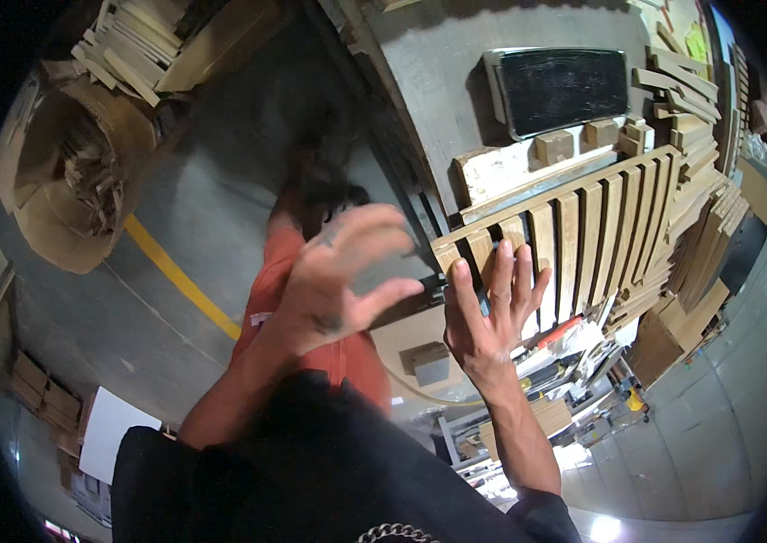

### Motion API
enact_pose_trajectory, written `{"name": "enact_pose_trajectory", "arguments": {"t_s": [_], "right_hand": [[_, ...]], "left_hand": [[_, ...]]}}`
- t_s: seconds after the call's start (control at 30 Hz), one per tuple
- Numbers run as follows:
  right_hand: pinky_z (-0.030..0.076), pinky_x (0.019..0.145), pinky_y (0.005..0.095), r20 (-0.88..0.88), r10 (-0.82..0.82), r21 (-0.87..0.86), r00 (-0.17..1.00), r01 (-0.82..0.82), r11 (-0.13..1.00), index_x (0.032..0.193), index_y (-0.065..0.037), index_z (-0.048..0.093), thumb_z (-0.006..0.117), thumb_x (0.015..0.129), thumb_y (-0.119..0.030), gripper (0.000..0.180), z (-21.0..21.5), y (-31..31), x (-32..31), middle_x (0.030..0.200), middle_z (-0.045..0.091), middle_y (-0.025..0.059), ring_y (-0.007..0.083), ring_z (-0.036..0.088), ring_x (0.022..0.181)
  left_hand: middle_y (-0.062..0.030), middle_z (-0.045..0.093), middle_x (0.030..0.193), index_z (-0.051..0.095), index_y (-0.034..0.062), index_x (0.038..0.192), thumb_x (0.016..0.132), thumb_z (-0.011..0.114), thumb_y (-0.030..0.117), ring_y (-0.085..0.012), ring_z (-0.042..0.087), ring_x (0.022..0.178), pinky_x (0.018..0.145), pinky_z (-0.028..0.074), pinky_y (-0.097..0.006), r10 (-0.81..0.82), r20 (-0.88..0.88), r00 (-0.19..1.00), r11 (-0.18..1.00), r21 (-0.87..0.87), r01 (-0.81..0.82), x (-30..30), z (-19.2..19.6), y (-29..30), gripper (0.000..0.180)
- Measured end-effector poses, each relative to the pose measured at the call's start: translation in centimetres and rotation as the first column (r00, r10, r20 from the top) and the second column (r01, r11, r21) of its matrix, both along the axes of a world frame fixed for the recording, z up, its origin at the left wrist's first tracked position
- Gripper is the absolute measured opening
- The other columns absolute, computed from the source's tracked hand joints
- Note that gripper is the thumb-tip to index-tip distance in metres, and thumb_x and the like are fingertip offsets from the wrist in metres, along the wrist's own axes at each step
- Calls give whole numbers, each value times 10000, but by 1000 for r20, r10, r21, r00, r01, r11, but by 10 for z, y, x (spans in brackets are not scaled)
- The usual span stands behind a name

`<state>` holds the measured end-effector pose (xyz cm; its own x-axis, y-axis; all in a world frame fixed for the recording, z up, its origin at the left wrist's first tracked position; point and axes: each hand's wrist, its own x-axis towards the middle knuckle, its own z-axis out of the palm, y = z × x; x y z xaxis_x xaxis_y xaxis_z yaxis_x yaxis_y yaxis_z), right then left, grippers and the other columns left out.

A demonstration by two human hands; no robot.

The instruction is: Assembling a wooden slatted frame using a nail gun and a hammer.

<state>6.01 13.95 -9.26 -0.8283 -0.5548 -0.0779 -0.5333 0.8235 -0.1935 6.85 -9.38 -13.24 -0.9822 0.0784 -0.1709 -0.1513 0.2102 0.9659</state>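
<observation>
A slatted wooden panel (568, 237), made of several pale strips side by side along a top rail, rests at the edge of the workbench. My right hand (490, 317) lies on its left end, fingers stretched over the strips and pressing flat. Held in the air left of the panel, my left hand (338, 281) is empty, its thumb apart from loosely bent, slightly blurred fingers. Behind the panel lie a whitish block (501, 174) and small wooden blocks (553, 147).
A black-topped box (562, 90) sits on the grey bench (438, 81). Stacked wood strips (695, 154) crowd the right side. On the floor at left stands a large cardboard container (57, 231) of wood scraps, near a yellow floor line (180, 276).
</observation>
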Motion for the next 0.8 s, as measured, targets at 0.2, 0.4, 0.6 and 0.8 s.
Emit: {"name": "enact_pose_trajectory", "arguments": {"t_s": [0.2, 0.4, 0.6, 0.8], "right_hand": [[207, 1168, 575, 115, -218, -87, 969, 229, 970, 1388, -169, 583, 747, 854, -149, 559, 32, 12, 4, 1536, 400, 223, 379, 414, 1406], [406, 1038, 466, 39, -715, -204, 698, 706, 678, 1301, -33, 612, 641, 934, -101, 374, 63, 51, 54, 1286, 611, 202, 386, 567, 1163], [513, 842, 405, -69, -907, -296, 416, 859, 417, 1075, 10, 687, 624, 952, -143, 207, 80, 147, 68, 1022, 701, 196, 348, 670, 919], [532, 688, 363, 247, -924, -129, 291, 955, 266, 981, -7, 706, 653, 934, -218, 223, 74, 230, 55, 811, 712, 164, 278, 700, 729]], "left_hand": [[32, 597, 803, 610, 26, 932, 940, 699, 78, -34, 518, 718, 659, 433, -198, 211, 551, 807, 870, 271, -412, 9, 19, -5, 104], [-76, 694, 749, 687, -16, 923, 939, 730, 240, -124, 659, 648, 622, 538, -247, 143, 668, 730, 907, 207, -367, 23, 24, 5, 260], [9, 468, 610, 452, 94, 706, 1026, 579, 389, -96, 531, 526, 462, 416, -258, 113, 605, 788, 960, 139, -244, 26, 12, 8, 453], [-22, 560, 648, 544, 90, 774, 1005, 614, 389, -124, 607, 577, 510, 474, -248, 204, 680, 704, 927, 97, -362, 30, 18, 16, 384]]}}
